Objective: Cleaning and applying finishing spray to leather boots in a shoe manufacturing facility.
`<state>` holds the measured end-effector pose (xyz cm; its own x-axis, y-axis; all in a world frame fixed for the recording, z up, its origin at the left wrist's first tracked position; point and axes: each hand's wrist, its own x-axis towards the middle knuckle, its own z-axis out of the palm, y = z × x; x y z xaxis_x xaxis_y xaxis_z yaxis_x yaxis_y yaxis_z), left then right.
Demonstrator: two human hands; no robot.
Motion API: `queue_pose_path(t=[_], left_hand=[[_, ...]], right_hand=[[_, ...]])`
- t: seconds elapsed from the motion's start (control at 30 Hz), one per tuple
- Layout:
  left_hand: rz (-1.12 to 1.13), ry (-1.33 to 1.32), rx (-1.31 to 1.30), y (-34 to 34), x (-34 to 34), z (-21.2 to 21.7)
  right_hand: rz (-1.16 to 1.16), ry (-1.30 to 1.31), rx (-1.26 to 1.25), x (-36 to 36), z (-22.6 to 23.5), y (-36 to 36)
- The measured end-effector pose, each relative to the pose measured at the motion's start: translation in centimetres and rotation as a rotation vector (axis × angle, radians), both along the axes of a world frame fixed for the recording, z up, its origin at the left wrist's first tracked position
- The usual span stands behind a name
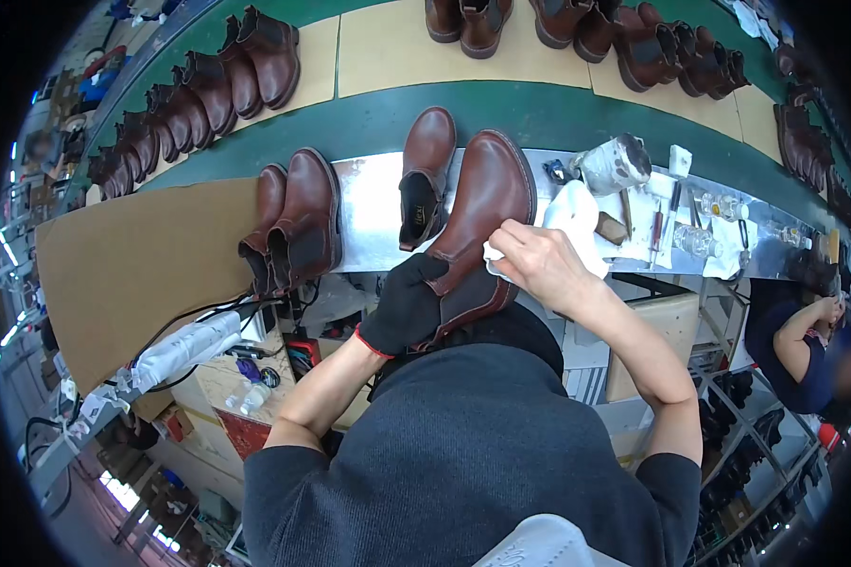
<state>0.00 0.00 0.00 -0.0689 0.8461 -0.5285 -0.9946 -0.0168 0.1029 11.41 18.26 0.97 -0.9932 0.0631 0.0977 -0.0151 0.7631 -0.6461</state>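
My black-gloved left hand (405, 307) grips a smooth, softly shiny reddish-brown boot (485, 194); my bare right hand (542, 265), fingers bunched, clasps white cloth (494, 258) against it.

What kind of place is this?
Probably a footwear factory: rows of matching brown Chelsea boots, a metal-topped bench bearing white cloths and clear bottles, and another worker off to the right.

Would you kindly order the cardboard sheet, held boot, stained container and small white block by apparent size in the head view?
Largest to smallest:
1. Cardboard sheet
2. Held boot
3. Stained container
4. Small white block
Each step looks clear here.
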Motion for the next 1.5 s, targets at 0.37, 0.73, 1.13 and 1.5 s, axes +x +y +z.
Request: queue_pose_path(t=[0.37, 0.73, 1.13, 1.5], left_hand=[[-0.101, 0.760, 0.251, -0.8, 0.3, -1.2], [-0.239, 0.745, -0.143, -1.6, 1.1, -1.0], [-0.002, 0.515, -0.221, -1.1, 1.6, -1.2], [-0.086, 1.717, -0.378, -0.9, 1.8, 0.4]], right_hand=[[-0.153, -0.054, -0.003, 1.7, -1.0, 0.4], [-0.758, -0.135, -0.641, -0.3, -1.4, -4.3], [-0.710, 0.114, -0.367, 0.4, -0.6, -3.6], [-0.195, 0.283, 0.224, 0.1, -2.0, -2.8]])
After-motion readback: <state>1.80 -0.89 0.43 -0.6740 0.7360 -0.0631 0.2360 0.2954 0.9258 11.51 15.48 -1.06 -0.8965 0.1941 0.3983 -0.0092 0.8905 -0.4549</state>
